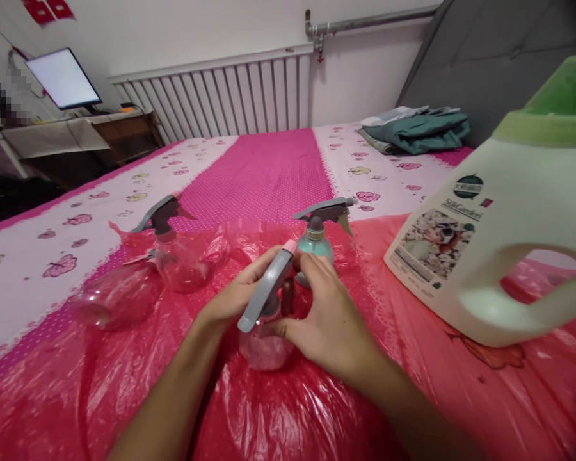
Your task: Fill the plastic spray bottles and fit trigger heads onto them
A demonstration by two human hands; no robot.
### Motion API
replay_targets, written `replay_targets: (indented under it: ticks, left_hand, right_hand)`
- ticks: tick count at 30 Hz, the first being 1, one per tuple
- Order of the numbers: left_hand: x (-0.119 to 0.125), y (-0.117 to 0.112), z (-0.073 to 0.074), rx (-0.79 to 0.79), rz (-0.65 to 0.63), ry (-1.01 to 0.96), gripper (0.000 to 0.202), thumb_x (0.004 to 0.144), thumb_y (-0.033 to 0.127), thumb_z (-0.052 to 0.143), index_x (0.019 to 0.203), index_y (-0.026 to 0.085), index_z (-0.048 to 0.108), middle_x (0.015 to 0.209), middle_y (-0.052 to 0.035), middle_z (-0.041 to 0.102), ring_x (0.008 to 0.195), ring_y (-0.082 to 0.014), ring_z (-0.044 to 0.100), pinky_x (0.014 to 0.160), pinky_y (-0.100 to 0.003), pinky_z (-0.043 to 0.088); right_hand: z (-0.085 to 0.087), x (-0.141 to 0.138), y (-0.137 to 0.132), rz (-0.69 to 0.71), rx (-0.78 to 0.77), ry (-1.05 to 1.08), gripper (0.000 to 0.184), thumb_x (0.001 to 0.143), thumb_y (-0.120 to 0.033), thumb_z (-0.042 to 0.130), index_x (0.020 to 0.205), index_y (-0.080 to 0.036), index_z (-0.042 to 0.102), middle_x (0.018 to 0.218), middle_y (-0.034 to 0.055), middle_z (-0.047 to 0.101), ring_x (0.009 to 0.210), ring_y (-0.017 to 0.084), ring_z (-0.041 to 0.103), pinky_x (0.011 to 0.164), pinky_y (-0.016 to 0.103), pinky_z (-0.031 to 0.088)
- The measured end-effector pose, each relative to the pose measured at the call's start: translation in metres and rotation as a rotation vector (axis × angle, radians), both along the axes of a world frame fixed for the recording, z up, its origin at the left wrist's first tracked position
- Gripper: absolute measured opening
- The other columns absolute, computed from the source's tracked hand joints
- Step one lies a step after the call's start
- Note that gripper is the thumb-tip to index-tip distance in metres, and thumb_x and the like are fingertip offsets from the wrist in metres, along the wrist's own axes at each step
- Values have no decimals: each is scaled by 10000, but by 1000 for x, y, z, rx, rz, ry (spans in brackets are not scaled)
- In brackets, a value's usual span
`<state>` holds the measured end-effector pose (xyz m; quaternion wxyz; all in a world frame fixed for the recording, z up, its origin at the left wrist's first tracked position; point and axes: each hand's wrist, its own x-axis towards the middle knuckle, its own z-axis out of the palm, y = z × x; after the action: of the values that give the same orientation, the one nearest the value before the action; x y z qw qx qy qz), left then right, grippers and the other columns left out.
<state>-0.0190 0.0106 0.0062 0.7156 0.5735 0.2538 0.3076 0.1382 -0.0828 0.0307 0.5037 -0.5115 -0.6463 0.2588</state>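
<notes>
Between my two hands stands a clear spray bottle [267, 351] with a grey trigger head and a pink nozzle tip. My left hand [247, 282] reaches in from the left, its fingers partly hidden behind the grey head. Around the neck and head from the right curls my right hand [329, 314], thumb near the neck and fingers by the nozzle. Just behind is a spray bottle with blue-green liquid [317, 248], partly covered by my right hand. An upright clear spray bottle [180, 262] and a clear bottle on its side [118, 298] are to the left.
Red plastic sheeting [317, 410] covers the near part of the bed [269, 166]. A large detergent jug [489, 256] with a green cap stands at right. Folded clothes [415, 131] lie at the back right. Beyond are a radiator [230, 96] and a monitor [63, 80].
</notes>
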Motion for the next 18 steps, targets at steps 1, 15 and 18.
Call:
replay_targets:
  ticks: [1, 15, 18]
  left_hand:
    - [0, 0, 1, -11, -14, -1, 590, 753, 293, 863, 1323, 285, 710, 832, -14, 730, 584, -147, 628, 456, -204, 460]
    - [-18, 12, 16, 315, -383, 8, 827, 797, 407, 877, 1528, 233, 531, 1054, -115, 755, 973, -283, 731, 827, -345, 584]
    - [-15, 11, 15, 318, -338, 33, 844, 775, 460, 902, 1509, 224, 558, 1068, -117, 760, 992, -284, 731, 865, -352, 583]
  right_hand:
    - [0, 1, 1, 3, -5, 18, 492, 730, -206, 884, 1140, -201, 612, 1124, 58, 646, 1075, 267, 623, 949, 458, 555]
    - [-9, 16, 9, 8, -83, 99, 634, 623, -353, 989, 1110, -216, 607, 1122, 63, 661, 1091, 310, 668, 988, 531, 571]
    - [-10, 17, 11, 23, -84, 124, 629, 648, -377, 978, 1127, -219, 602, 1154, 62, 655, 1122, 311, 662, 998, 526, 570]
